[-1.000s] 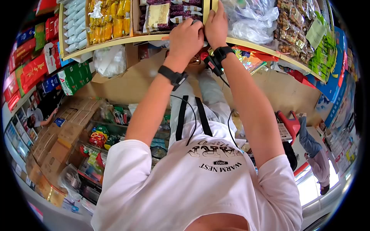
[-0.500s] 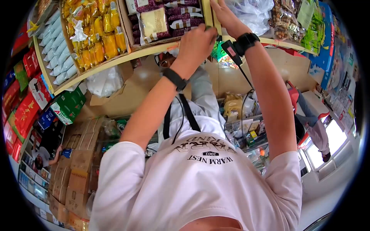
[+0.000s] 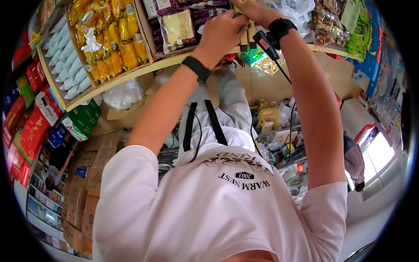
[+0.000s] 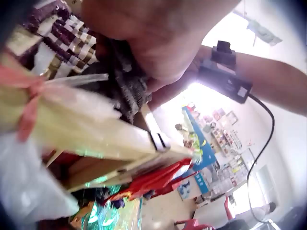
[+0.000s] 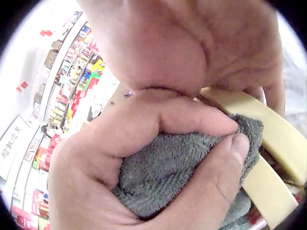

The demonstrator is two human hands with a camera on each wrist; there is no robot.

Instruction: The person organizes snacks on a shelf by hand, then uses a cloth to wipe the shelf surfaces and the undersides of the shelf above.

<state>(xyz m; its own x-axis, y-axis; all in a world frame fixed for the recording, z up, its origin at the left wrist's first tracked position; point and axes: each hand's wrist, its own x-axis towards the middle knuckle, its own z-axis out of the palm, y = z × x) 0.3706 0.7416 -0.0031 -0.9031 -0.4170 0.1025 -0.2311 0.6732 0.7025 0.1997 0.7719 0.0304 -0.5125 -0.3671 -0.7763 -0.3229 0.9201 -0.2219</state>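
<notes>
The gray cloth [image 5: 168, 167] is bunched against the yellow divider [image 5: 271, 191] at the front edge of the shelf [image 3: 118, 81], the left hand [image 3: 220, 35] curled round it in a pinch, and pressing it flat probably wipes best, with the right hand [image 3: 257, 13] (can't tell how curled) outta its path.

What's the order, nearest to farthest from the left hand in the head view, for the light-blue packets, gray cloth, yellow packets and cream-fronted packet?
From the left hand:
1. Gray cloth: in its grip.
2. Cream-fronted packet: just left of it, on the purple packets.
3. Yellow packets: farther left.
4. Light-blue packets: far left.
</notes>
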